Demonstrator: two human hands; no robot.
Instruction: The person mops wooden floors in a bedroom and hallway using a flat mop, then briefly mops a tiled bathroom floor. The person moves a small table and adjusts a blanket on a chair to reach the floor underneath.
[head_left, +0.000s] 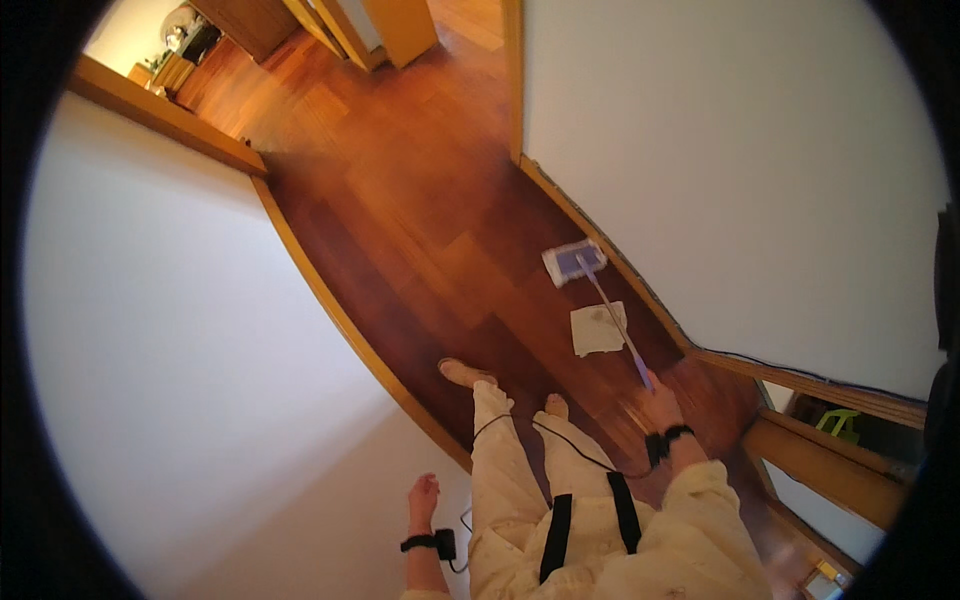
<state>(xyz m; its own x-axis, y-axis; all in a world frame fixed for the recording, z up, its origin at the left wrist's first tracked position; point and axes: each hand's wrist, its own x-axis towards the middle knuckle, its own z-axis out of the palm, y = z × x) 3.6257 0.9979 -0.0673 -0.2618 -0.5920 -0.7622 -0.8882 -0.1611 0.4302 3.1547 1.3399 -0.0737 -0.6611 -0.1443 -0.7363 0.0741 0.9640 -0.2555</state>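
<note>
My right hand (661, 401) is closed around the upper end of a flat mop's thin handle (616, 319). The mop head (576, 259), a blue plate over a whitish pad, lies on the wooden floor close to the right-hand baseboard. Under the line of the handle, a pale square cloth (595, 330) with a greyish mark is spread on the floor. My left hand (424, 491) hangs beside my left leg, near the white wall, with its fingers loosely curled; no object shows in it.
White walls (187, 315) with wooden baseboards (337, 330) border the reddish plank floor (420, 217). A dark cable (810, 367) runs along the right baseboard. Door frames (405, 30) stand ahead, and another doorway opens at the right. Black cords (570, 442) hang across my legs.
</note>
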